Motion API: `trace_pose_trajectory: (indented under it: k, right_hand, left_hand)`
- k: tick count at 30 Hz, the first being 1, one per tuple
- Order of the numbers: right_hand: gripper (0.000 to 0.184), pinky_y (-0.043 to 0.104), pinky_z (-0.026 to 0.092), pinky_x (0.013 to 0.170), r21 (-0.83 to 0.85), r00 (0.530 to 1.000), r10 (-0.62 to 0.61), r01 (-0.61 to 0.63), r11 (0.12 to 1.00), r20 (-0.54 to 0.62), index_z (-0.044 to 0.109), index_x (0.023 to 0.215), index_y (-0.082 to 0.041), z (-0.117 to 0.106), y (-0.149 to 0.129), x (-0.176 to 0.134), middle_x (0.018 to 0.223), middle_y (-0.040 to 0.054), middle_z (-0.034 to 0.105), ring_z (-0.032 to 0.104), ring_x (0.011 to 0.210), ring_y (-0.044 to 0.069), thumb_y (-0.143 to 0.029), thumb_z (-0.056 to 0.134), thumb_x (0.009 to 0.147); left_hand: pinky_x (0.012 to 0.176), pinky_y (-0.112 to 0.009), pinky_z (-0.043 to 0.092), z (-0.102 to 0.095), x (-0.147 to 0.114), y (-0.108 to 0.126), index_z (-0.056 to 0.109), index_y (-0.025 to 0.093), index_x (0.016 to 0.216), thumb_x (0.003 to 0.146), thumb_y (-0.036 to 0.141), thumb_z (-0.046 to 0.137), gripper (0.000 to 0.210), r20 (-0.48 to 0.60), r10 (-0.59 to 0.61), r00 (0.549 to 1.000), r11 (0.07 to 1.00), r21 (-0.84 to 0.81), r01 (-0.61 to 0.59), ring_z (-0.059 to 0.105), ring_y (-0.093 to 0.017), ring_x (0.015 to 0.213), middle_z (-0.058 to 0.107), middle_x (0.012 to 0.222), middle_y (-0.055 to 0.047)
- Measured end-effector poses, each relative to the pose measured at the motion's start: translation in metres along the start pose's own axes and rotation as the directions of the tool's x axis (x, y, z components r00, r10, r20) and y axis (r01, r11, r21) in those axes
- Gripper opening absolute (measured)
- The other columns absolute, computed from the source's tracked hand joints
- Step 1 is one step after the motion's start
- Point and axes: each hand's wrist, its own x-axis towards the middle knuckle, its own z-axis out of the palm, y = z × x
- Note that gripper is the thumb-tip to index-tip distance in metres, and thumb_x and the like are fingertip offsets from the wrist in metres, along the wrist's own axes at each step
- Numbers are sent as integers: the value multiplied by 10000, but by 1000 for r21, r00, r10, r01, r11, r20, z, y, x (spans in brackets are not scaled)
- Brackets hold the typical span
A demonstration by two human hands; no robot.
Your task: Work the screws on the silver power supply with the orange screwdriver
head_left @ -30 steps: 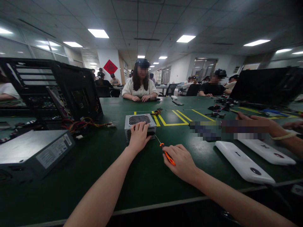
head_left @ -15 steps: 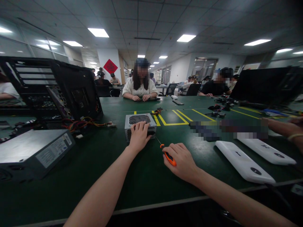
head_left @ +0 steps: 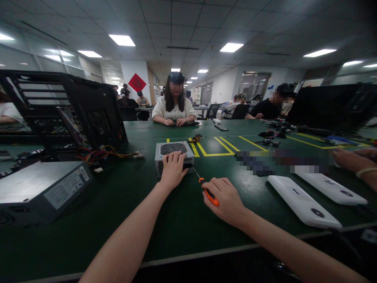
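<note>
A small grey metal computer power supply [head_left: 160, 160] with a honeycomb grille stands on the green table ahead of me. My left hand [head_left: 174, 169] grips it, fingers over the top and thumb at the front right edge, covering much of its near side. In my right hand [head_left: 222, 198] is an orange and black screwdriver [head_left: 211, 197], my fingers wrapped round its handle. Its thin shaft slants up and left to the lower right front of the power supply. Whether the tip sits in a screw is too small to make out.
At left are a larger power supply [head_left: 44, 184] and an open black computer case [head_left: 100, 114] trailing coloured wires [head_left: 108, 152]. Two white devices [head_left: 303, 200] lie at right, near another person's hands [head_left: 347, 159]. A person [head_left: 173, 106] sits opposite. Cables [head_left: 272, 135] lie beyond.
My hands, the screwdriver and the power supply keep nearly the same position. At the right, the other person's hand has shifted slightly rightward, and the person in black has leaned a little.
</note>
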Motion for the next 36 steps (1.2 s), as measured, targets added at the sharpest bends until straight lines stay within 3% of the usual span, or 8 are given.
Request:
trace_pose_trajectory:
  k: [5,10,18,21,26,33,36]
  right_hand:
    - [182,311,375,720,-2,1000,24,-24,1000,4,551,969,-149,-1,-1,-1,839,59,596,538,748,170,-216,476,817]
    - [276,299,381,663,9,997,59,-60,998,56,520,1021,-136,0,-2,-1,801,51,636,553,649,156,-349,461,856]
    - [134,296,341,670,-99,995,-44,53,994,85,607,850,-187,0,0,-3,804,55,546,484,724,169,-136,513,768]
    - [109,295,339,663,-65,995,-36,42,997,93,603,844,-187,-2,-2,-1,811,57,535,478,727,171,-183,509,788]
    - [206,294,360,688,-2,995,6,-6,1000,95,547,1006,-138,1,-4,-1,804,49,572,507,697,153,-232,441,856]
    - [134,293,336,684,-149,992,-44,61,987,115,594,859,-194,0,-1,-2,815,45,530,476,748,172,-140,557,741]
    - [132,293,338,681,-157,992,-33,52,986,119,589,895,-195,0,-2,-1,820,46,547,491,740,170,-169,538,777]
  left_hand:
    - [931,-441,267,0,0,-1,434,215,1179,752,295,581,459,-3,-4,1000,1000,10,4,377,-272,1146,464,1244,-101]
    - [934,-432,267,0,0,0,435,213,1183,754,297,582,461,-2,-3,1000,1000,18,3,377,-266,1144,464,1249,-95]
    - [934,-431,268,1,0,-1,435,199,1180,759,304,575,456,-19,7,1000,1000,12,-7,375,-268,1146,465,1241,-101]
    - [931,-431,271,1,0,0,440,207,1179,761,302,574,449,-15,1,1000,1000,11,-1,377,-267,1146,467,1245,-101]
    - [934,-432,269,2,0,0,439,205,1179,754,307,585,461,-21,0,1000,1000,14,0,380,-264,1145,470,1242,-96]
    - [931,-432,274,4,0,-1,433,195,1180,745,314,596,479,-28,2,1000,1000,19,-2,379,-268,1143,474,1234,-96]
    - [933,-433,272,4,0,-1,434,198,1180,758,314,579,462,-28,7,1000,1000,23,-7,375,-270,1150,467,1246,-97]
